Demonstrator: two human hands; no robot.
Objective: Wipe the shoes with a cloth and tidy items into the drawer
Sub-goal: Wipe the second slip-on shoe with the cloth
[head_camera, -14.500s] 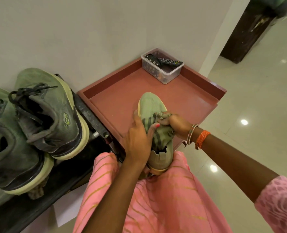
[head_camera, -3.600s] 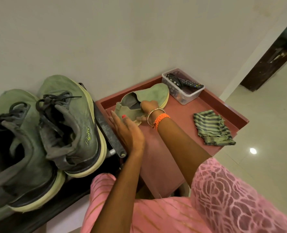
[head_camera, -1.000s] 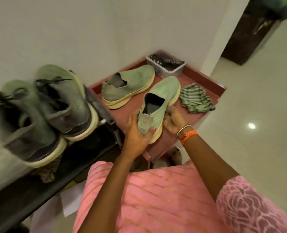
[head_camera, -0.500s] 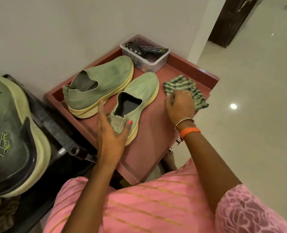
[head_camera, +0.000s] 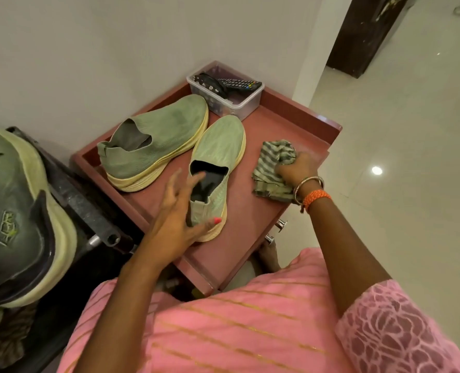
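Both pale green knit slip-on shoes sit on the reddish-brown wooden tray top point(head_camera: 272, 232) of the cabinet in front of me. The near slip-on shoe point(head_camera: 218, 168) lies just beside the far slip-on shoe point(head_camera: 159, 141), which is at about ten o'clock from it; their cream foam soles nearly touch toward the toes. I judge the wiping to be part done at best: the far shoe's toe shows a dull grey smudge, and I cannot tell how clean the near one is. Nothing I can see has gone into a drawer, so the tidying is left.

My left hand point(head_camera: 177, 219) is spread, fingers loose, the thumb resting against the near shoe's heel, gripping nothing. My right hand point(head_camera: 295, 168) is curled round the crumpled green-and-grey striped cloth point(head_camera: 272, 168), which lies on the tray at three o'clock from the near shoe.

The shoes are soft, ribbed mesh with gaping dark mouths and ridged rubbery soles. The cloth is thin, limp and bunched. At twelve o'clock a clear plastic box point(head_camera: 239, 103) holds a black remote control point(head_camera: 239, 83). Two small chrome drawer knobs point(head_camera: 274, 232) show below the tray's near edge. At nine o'clock, a big grey-green lace-up sneaker point(head_camera: 16, 222) sits on a dark rack.
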